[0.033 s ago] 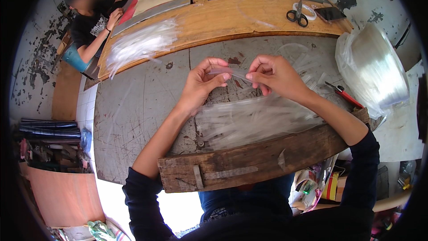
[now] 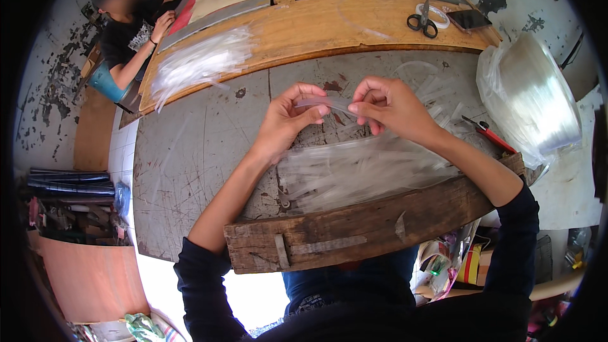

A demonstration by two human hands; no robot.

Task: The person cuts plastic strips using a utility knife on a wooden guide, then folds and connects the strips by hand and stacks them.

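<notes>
We see a clear strip stretched between the two hands, over the middle of the grey bench. The left grip is closed on it, thumb against the fingers, near its left part. The right grip pinches it farther right with thumb and fingertips, the other fingers curled below. Between them, we see the strip bow slightly.

Just on the near side of the hands, we find a loose heap of similar strips, spread flat against a dark beam that runs along the bench's near edge. More strips lie scattered beyond the right wrist. A red-handled tool rests near the beam's right end, and beside it stands a large clear roll, partly wrapped in film.

Across the far side, we see a yellowish plank bearing a second pile of strips at its left. At its right are scissors, touching or overlapping a ring of tape, with a dark phone beside them. At the upper left, we see a co-worker in a dark shirt.
</notes>
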